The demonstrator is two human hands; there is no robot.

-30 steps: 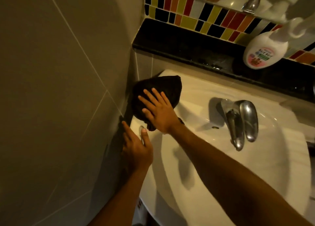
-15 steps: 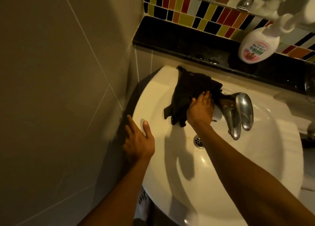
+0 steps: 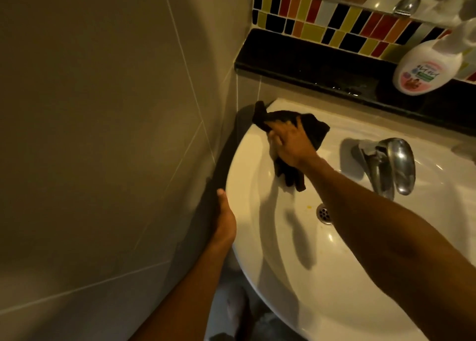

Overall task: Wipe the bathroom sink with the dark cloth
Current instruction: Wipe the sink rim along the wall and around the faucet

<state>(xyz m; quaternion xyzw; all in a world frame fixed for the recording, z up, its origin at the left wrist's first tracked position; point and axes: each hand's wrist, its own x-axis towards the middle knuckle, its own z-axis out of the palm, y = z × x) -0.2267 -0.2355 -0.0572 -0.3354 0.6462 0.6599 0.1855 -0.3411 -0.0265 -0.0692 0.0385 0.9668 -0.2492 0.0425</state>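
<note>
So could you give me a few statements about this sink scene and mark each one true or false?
1. The right hand presses the dark cloth on the sink. True.
2. The cloth covers the drain. False: it lies at the sink's back left, away from the drain.
3. The left hand rests at the sink's left rim. True.
4. The soap bottle stands in the basin. False: it is on the black ledge.

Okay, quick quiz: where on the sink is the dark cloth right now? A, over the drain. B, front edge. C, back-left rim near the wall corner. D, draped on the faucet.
C: the right hand presses the dark cloth on the sink rim's back-left corner.
</note>
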